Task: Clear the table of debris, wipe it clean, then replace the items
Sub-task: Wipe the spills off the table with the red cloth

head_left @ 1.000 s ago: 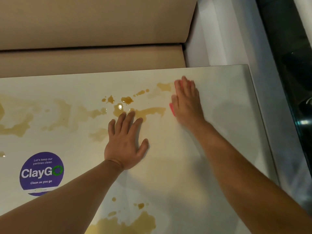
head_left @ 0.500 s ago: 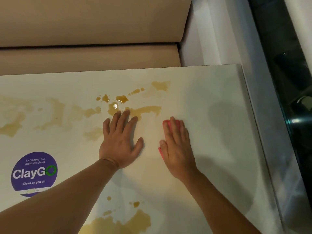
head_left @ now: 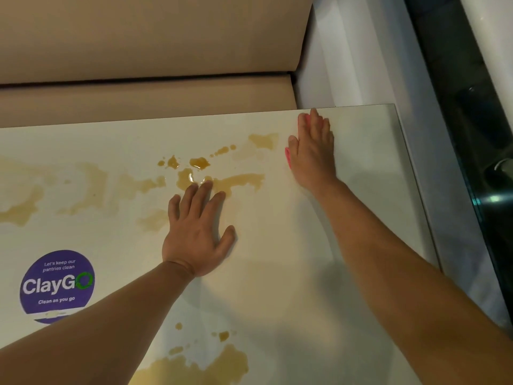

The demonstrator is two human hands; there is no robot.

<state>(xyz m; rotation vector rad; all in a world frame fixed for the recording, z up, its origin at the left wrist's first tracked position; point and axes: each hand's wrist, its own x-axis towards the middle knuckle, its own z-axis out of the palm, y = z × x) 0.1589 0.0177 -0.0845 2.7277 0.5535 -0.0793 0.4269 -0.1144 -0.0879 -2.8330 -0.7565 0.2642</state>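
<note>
Both bare forearms reach forward over the pale, glossy desk (head_left: 277, 273). The left hand (head_left: 198, 234) lies palm down, fingers (head_left: 204, 195) spread and straight, thumb out to the right, flat on the surface near the middle. The right hand (head_left: 312, 151) stretches toward the far right corner, fingers together and straight, pressing flat on a thin pink cloth (head_left: 288, 159) whose edge peeks out beside the thumb.

Tan upholstered bench (head_left: 144, 51) behind; white wall (head_left: 347, 51), dark glass (head_left: 477, 79) rt.
</note>
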